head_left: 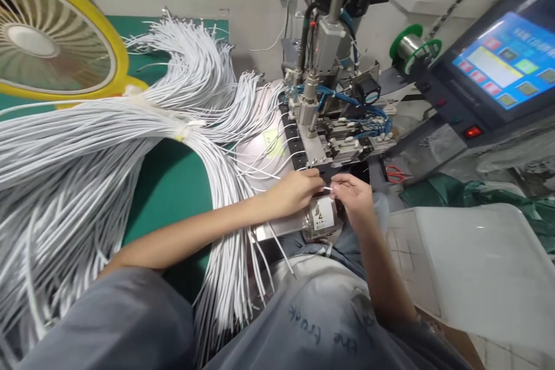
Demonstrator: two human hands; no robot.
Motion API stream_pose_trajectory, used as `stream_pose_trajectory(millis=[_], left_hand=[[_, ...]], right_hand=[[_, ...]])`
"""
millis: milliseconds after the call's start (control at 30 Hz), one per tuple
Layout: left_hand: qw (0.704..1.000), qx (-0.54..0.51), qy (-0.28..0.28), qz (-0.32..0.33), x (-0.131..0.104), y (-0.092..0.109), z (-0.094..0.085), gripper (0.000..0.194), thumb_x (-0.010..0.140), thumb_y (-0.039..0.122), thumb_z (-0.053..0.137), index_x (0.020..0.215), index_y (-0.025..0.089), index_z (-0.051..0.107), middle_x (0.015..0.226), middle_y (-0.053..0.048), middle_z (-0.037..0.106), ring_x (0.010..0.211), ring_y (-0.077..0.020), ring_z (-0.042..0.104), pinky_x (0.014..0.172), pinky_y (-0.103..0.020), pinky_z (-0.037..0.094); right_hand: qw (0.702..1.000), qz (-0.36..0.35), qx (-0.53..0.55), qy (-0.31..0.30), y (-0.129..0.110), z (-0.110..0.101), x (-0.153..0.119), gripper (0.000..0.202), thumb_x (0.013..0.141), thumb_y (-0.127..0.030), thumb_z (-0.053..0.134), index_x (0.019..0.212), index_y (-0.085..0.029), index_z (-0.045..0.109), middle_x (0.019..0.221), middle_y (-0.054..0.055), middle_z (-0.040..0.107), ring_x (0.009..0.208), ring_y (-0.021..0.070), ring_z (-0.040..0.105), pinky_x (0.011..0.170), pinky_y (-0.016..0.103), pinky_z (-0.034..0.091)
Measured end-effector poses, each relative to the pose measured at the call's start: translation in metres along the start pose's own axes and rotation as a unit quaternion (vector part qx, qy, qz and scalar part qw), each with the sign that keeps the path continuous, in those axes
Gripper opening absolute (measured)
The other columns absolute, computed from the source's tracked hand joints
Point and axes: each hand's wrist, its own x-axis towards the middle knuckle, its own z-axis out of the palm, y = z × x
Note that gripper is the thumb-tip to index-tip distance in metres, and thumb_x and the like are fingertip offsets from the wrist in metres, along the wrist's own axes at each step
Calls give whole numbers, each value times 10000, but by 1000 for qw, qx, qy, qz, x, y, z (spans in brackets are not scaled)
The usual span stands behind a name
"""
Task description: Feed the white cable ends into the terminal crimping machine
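Note:
Between my two hands a short stretch of white cable (328, 188) shows, just in front of the machine. My left hand (299, 189) is closed in a pinch on this cable. On its other side, the fingertips of my right hand (352, 193) pinch the cable's end. Whatever tip lies inside the right fingers is too small to make out. Right behind the hands stands the machine (313, 147) with metal cylinders and blue tubes, and several white cables run into slots along its left edge. Below the hands sits a motor-like part with a white label (324, 214).
Large bundles of white cables (173, 127) spread over the green table (173, 179) at left. A yellow fan (119, 52) stands at the upper left. At right are a control screen (498, 63), a solder-like wire spool (410, 46), red-handled scissors (395, 174) and a white bin (485, 266).

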Motion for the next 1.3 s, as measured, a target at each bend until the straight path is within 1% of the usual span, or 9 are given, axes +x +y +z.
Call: stream_pose_trajectory(millis=[133,267,433,600,733,833,1133,1200,1300], left_hand=[[997,-23,76,22,1,-4,0,240,905,180,399,859,119,626,792,-48,558,683,-108,545,611,-217,442],[991,-46,120,31,2,-4,0,240,907,182,397,871,119,626,796,-52,556,693,-104,539,614,-214,451],[993,-92,73,25,3,-2,-2,237,900,165,403,917,120,635,816,-56,570,735,-112,550,666,-236,468],[990,-119,66,28,3,-5,-4,261,869,105,398,966,127,639,780,-41,571,711,-107,542,646,-224,461],[995,-73,54,41,4,-7,-5,302,859,92,369,991,125,639,783,-47,580,692,-107,543,605,-205,441],[996,-44,52,56,4,-7,-6,299,873,114,358,977,120,638,802,-60,593,710,-115,554,604,-207,439],[993,12,99,68,3,-7,4,272,898,145,369,873,103,637,705,-39,551,622,-100,513,551,-200,408],[989,87,89,86,4,-8,1,289,883,108,345,887,102,633,702,-45,554,608,-108,502,547,-217,407],[971,194,70,120,5,-8,-4,312,879,87,320,900,96,632,724,-62,573,631,-132,507,574,-253,417]], right_hand=[[988,20,147,33,1,12,-1,169,646,-287,703,765,-184,639,749,10,624,664,97,577,649,235,499],[986,11,162,38,6,20,1,191,642,-328,708,734,-177,636,715,5,582,622,89,537,577,222,475],[997,-38,58,38,14,15,4,192,679,-356,673,728,-173,645,753,10,557,508,60,430,454,220,372],[995,-82,-51,-27,4,-1,10,182,709,-350,650,737,-173,684,728,26,569,512,85,434,451,244,353],[986,-101,-109,-82,-13,-9,16,147,691,-284,642,609,-162,636,642,16,546,579,118,480,520,260,374],[977,-113,-146,-103,-19,-9,18,199,703,-277,615,547,-161,577,569,-12,468,536,103,416,496,251,323],[953,-203,-214,76,1,15,1,206,804,-271,532,663,-158,631,542,-27,380,506,101,348,481,261,281],[935,-221,-267,77,-1,13,0,222,809,-248,519,626,-159,609,525,-38,341,487,93,310,473,262,259],[933,-188,-308,3,-7,5,4,272,797,-231,506,532,-169,518,514,-46,308,486,86,292,469,253,246]])
